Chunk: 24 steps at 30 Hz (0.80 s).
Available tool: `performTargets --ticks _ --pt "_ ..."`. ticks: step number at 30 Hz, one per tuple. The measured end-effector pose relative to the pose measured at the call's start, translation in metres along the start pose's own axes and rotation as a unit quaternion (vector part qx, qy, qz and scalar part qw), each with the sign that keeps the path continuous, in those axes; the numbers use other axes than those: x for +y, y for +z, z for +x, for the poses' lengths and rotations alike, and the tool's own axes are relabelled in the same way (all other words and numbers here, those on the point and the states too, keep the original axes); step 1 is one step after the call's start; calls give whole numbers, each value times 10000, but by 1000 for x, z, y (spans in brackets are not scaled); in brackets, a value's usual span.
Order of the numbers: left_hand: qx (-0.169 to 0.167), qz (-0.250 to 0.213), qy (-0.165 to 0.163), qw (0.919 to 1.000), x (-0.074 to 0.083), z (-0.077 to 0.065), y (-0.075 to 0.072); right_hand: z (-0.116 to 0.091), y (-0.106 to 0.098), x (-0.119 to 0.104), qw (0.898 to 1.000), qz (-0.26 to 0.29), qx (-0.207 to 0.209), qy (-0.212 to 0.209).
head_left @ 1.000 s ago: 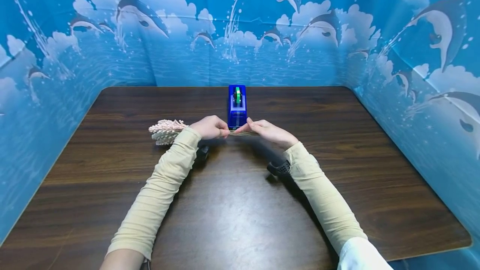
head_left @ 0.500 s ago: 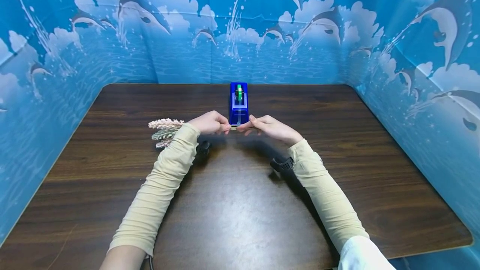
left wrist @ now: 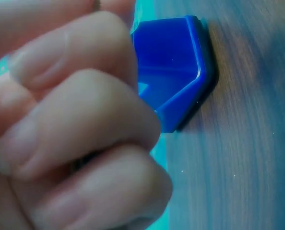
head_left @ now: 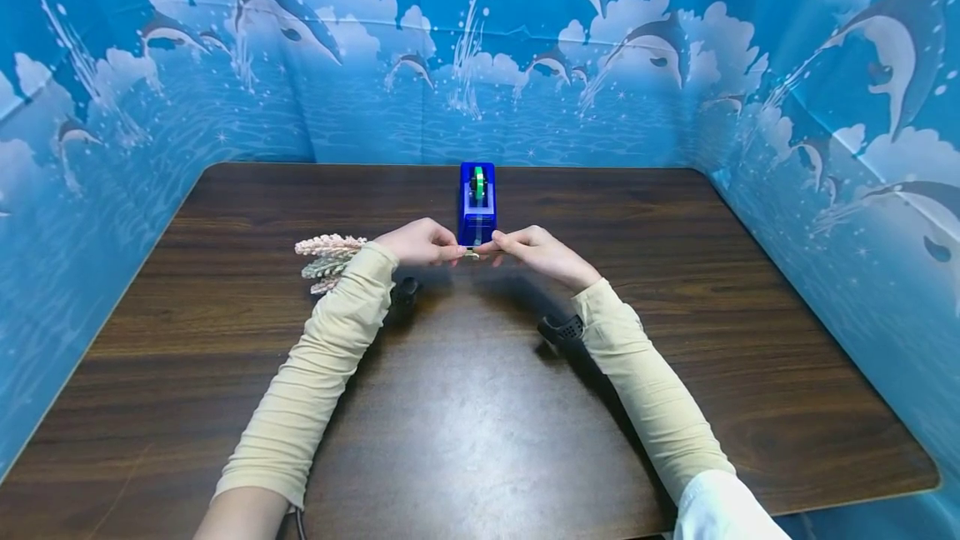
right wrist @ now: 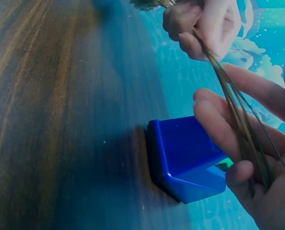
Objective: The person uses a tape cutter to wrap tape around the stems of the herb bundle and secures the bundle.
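Observation:
A bunch of pink and grey-green flowers (head_left: pixel 330 261) lies crosswise, heads to the left. My left hand (head_left: pixel 422 243) grips it by the stems with fingers curled round them. The thin stems (right wrist: pixel 238 112) fan out toward my right hand (head_left: pixel 546 257), passing over its palm and loosely bent fingers in the right wrist view. My right fingertips reach the stems close beside my left hand. Just behind both hands stands a blue tape dispenser (head_left: pixel 477 207) with a green roll core (head_left: pixel 478 182). Curled left fingers (left wrist: pixel 89 110) fill the left wrist view and hide the stems there.
The dark wooden table (head_left: pixel 480 407) extends around the hands. A blue dolphin-print curtain (head_left: pixel 375 123) hangs behind the table's far edge and along its sides. Black wrist devices (head_left: pixel 561 328) sit under the sleeves, near the tabletop.
Both hands have shifted slightly away, closer to the tape dispenser's front. The flower heads have spread apart a little. My left hand keeps its grip on the stems.

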State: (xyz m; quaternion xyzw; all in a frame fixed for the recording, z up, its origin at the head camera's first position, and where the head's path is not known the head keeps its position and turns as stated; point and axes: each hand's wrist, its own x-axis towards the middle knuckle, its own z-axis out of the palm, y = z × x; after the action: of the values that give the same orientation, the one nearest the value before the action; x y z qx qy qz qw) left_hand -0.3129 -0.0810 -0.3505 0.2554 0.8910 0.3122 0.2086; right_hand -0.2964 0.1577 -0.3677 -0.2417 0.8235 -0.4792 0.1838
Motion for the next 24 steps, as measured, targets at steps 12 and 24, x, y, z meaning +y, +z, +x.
performTargets --ticks 12,24 --pt "788 458 33 9958 3 5 13 0 2 -2 9981 -389 444 -185" --pt "835 716 551 9924 2 11 17 0 3 -4 9958 -570 586 -414"
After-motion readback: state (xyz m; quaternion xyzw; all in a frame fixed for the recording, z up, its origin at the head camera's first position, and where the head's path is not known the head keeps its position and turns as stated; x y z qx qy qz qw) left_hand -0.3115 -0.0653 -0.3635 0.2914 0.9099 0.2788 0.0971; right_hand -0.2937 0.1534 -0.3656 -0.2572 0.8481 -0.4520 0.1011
